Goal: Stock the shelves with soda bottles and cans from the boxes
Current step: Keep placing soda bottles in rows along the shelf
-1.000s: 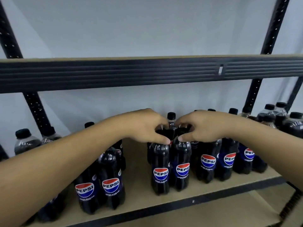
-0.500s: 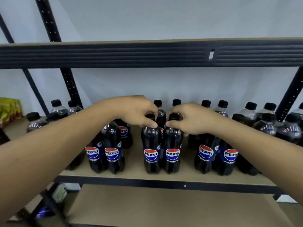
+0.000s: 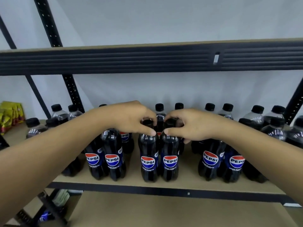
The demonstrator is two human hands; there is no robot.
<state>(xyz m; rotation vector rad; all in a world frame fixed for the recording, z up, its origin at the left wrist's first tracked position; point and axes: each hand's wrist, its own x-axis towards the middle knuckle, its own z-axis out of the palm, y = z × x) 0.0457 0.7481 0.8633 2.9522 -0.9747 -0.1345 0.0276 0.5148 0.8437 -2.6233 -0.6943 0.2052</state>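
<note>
Now the left bottle [image 3: 148, 154] and the right bottle [image 3: 169, 154], both Pepsi Zero Sugar, stand upright and touching at the front middle of the shelf board [image 3: 186, 164]. The left hand [image 3: 131, 118] has its grip clamped on the neck of the left bottle, with fingers curled over the black cap and the thumb tip on the shoulder. The right hand [image 3: 191, 125] grips the right bottle the same way, and the two thumb tips nearly meet.

Just to the left stands another labelled pair [image 3: 105, 154], and to the right a further pair [image 3: 221, 161], each separated from the middle two by bare board. Behind them, a back row of black-capped bottles [image 3: 227, 110] runs along the shelf.

The board is plain brown with a black front rail [image 3: 164, 190]. Above it runs the ribbed black beam [image 3: 131, 60] of the upper shelf, and below it lies a lower brown board [image 3: 147, 210]. A black perforated upright [image 3: 49, 25] rises against a pale grey wall [image 3: 164, 18]. Yellow-green packets [image 3: 9, 115] sit at the far left.
</note>
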